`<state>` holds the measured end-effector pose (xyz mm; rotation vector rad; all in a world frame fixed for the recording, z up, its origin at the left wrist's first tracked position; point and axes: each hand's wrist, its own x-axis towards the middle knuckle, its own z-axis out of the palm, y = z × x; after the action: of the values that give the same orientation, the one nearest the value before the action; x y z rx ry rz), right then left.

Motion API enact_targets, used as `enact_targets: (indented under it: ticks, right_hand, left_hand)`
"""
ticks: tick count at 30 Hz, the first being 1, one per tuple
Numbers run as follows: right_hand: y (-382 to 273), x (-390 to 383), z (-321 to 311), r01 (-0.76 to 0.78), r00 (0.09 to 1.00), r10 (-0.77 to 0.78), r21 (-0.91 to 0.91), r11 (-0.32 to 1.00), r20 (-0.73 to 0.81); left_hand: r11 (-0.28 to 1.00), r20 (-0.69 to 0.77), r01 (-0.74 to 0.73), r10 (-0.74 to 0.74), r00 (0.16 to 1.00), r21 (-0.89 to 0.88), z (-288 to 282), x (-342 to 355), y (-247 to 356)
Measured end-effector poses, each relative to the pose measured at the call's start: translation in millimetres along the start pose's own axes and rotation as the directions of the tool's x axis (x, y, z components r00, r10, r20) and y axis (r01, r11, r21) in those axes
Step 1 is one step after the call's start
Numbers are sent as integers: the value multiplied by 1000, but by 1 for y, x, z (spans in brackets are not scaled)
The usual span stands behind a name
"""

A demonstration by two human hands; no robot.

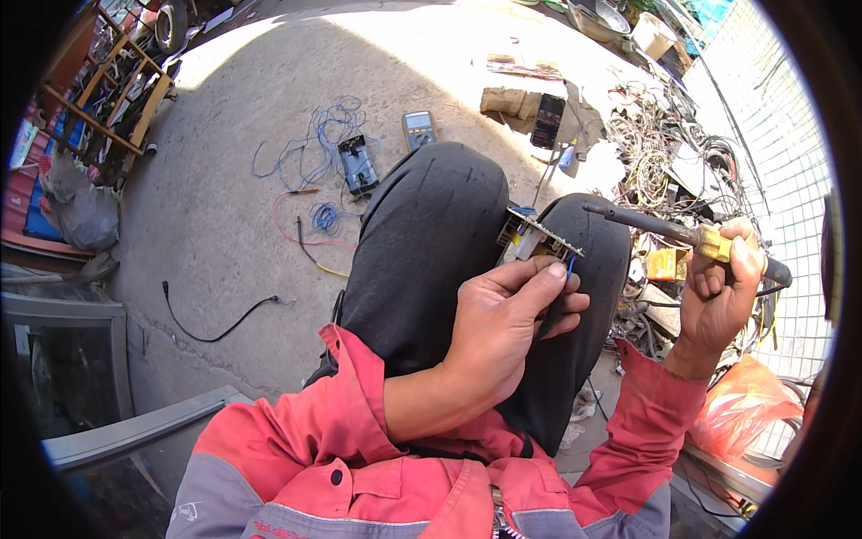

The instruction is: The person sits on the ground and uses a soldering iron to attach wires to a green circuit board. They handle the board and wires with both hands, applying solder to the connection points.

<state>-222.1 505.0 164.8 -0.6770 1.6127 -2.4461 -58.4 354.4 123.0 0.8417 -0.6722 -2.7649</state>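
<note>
Between my knees a circuit board with parts on it is tilted on edge. My left hand is closed at its near corner, thumb and finger pinched on a thin blue wire beside the board. Whether the fingers also touch the board cannot be told. Off to the right, my right hand is wrapped round the yellow handle of a soldering iron. Its dark metal shaft points left, over my right knee and apart from the board.
Beyond my knees lie a multimeter, a black battery holder, tangled blue wire and a phone leaning by a block. Heaped cables fill the right side. A black cable lies on the left floor.
</note>
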Motion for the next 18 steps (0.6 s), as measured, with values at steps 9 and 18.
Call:
enact_targets:
  ticks: [9, 18]
  right_hand:
    - [3, 0, 0, -48, 999, 48, -2, 999, -4]
    - [5, -2, 4, -32, 999, 32, 48, 998, -6]
  left_hand:
    - [1000, 10, -1, 1, 1000, 16, 2, 5, 2]
    - [1000, 7, -28, 28, 1000, 1, 2, 6, 0]
